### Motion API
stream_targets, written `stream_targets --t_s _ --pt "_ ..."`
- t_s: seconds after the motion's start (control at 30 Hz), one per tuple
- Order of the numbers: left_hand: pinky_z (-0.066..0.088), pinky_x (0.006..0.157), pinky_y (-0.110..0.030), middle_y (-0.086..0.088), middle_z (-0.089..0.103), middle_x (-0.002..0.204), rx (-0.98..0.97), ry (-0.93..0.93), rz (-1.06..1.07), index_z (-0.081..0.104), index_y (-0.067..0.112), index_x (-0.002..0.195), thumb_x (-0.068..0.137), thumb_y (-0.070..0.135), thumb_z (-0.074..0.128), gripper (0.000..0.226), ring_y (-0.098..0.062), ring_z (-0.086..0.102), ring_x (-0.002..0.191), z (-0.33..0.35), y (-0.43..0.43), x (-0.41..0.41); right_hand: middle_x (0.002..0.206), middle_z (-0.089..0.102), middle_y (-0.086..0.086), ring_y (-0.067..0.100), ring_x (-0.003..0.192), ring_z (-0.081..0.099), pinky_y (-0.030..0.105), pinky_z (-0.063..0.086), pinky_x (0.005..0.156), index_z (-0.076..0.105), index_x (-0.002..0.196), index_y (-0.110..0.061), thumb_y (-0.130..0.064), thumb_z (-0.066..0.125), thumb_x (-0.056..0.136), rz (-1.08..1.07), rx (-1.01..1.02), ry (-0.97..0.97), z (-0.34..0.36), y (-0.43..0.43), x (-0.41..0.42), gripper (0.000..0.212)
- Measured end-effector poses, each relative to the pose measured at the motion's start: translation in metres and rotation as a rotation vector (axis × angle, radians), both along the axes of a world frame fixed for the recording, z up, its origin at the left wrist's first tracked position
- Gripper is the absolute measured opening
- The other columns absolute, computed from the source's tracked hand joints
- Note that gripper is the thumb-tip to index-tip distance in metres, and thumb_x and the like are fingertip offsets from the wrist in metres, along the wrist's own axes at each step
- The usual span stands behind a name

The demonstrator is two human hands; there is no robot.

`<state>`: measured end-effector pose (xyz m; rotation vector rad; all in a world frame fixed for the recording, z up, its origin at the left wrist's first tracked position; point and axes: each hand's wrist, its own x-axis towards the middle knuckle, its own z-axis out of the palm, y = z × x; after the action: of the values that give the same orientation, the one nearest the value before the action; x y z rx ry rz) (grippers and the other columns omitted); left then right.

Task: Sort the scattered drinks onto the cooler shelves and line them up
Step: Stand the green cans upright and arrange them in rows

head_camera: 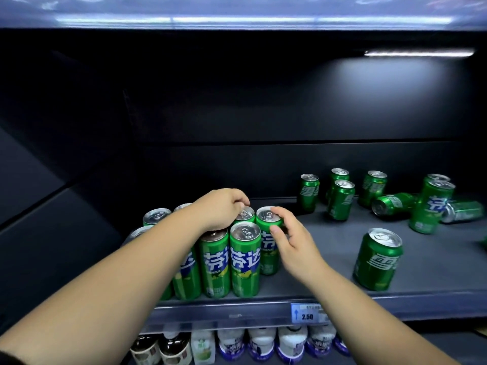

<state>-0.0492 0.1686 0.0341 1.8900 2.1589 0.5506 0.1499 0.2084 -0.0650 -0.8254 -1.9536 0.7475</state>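
Drinks stand grouped at the left front of the cooler shelf (329, 259): tall green cans (245, 259), long axes vertical, tops up, labels facing the camera. The left forearm hides part of the left cans of the group. Left hand (224, 209) is curled over a rear can (243, 214), fingertips on its rim. Right hand (292, 241) grips the rightmost can (267, 227) near its top, thumb in front. Short cans (340, 198) stand scattered at right; a single short can (378, 259) stands near the front. Two fallen cans (392, 204) lie on their sides, partly hidden. Bottles (263, 343) on the shelf below are cut off and blurred. A price tag (307, 313) reads 2.50.
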Motion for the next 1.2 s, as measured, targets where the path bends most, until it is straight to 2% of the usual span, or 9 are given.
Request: stream_targets --t_s 0.1,0.2,0.27,0.57,0.67,0.93,1.0,1.13,1.2 --pt "0.045 0.104 -0.033 0.012 0.063 0.128 -0.057 -0.05 -0.136 0.058 0.036 0.131 0.088 0.061 0.057 0.05 -0.009 0.059 0.115 0.007 -0.013 0.002 0.131 0.058 -0.017 0.0 0.115 0.055 0.009 0.041 0.089 0.05 0.137 -0.035 -0.022 0.052 0.101 0.0 0.02 -0.036 -0.002 0.004 0.0 0.038" --pt "0.034 0.113 -0.041 0.01 0.049 0.146 -0.159 0.156 -0.204 0.039 0.038 0.147 0.055 0.093 0.049 0.108 -0.015 0.047 0.133 0.011 -0.028 0.007 0.132 0.058 -0.017 0.001 0.116 0.054 0.01 0.04 0.09 0.051 0.136 -0.034 -0.025 0.053 0.101 -0.024 0.029 -0.041 -0.001 0.006 0.0 0.037" --pt "0.026 0.117 -0.046 0.007 0.042 0.153 -0.166 0.249 -0.208 0.03 0.038 0.151 0.046 0.096 0.045 0.121 -0.017 0.039 0.14 0.009 -0.032 0.008 0.13 0.059 -0.017 0.002 0.113 0.056 0.018 0.045 0.091 0.051 0.135 -0.036 -0.028 0.053 0.1 -0.03 0.03 -0.041 -0.001 0.006 -0.001 0.036" --pt "0.022 0.118 -0.045 0.006 0.039 0.155 -0.122 0.3 -0.211 0.027 0.036 0.153 0.046 0.096 0.037 0.123 -0.019 0.035 0.142 0.003 -0.034 0.011 0.139 0.056 -0.009 0.008 0.12 0.055 0.029 0.044 0.104 0.048 0.142 -0.027 -0.019 0.054 0.1 -0.016 0.042 -0.084 0.0 -0.002 -0.001 0.043" --pt "0.024 0.117 -0.042 0.007 0.038 0.156 -0.109 0.318 -0.21 0.027 0.035 0.154 0.047 0.097 0.035 0.124 -0.019 0.035 0.141 0.002 -0.036 0.011 0.139 0.057 -0.005 0.009 0.114 0.055 0.026 0.042 0.102 0.049 0.143 -0.024 -0.017 0.055 0.1 -0.027 0.046 -0.132 0.008 -0.004 0.0 0.044" --pt "0.028 0.116 -0.041 0.006 0.034 0.159 -0.091 0.364 -0.225 0.024 0.03 0.156 0.048 0.097 0.038 0.127 -0.018 0.034 0.143 0.004 -0.04 0.012 0.146 0.051 0.0 0.019 0.129 0.05 0.019 0.035 0.099 0.042 0.147 -0.024 -0.017 0.049 0.102 -0.008 0.029 -0.244 0.021 -0.009 0.005 0.046" --pt "0.03 0.115 -0.04 0.007 0.034 0.158 -0.069 0.366 -0.226 0.026 0.03 0.155 0.049 0.097 0.04 0.126 -0.017 0.035 0.143 0.006 -0.041 0.014 0.152 0.045 0.001 0.019 0.136 0.045 0.02 0.033 0.103 0.037 0.149 -0.026 -0.02 0.049 0.103 0.025 0.003 -0.28 0.025 -0.007 0.008 0.049" --pt "0.038 0.11 -0.039 0.009 0.044 0.15 0.022 0.335 -0.246 0.034 0.03 0.151 0.053 0.093 0.046 0.118 -0.015 0.045 0.135 0.016 -0.045 0.028 0.166 0.018 0.0 0.009 0.153 0.013 0.024 0.015 0.119 0.026 0.156 -0.031 -0.032 0.055 0.1 0.071 -0.03 -0.274 0.038 -0.008 0.02 0.063" --pt "0.042 0.107 -0.039 0.009 0.048 0.145 0.073 0.318 -0.275 0.038 0.031 0.148 0.057 0.089 0.051 0.109 -0.014 0.048 0.13 0.023 -0.044 0.041 0.165 0.021 0.001 0.008 0.152 0.014 0.033 0.022 0.122 0.032 0.154 -0.031 -0.032 0.059 0.097 0.077 0.028 -0.246 0.053 -0.009 0.03 0.062"
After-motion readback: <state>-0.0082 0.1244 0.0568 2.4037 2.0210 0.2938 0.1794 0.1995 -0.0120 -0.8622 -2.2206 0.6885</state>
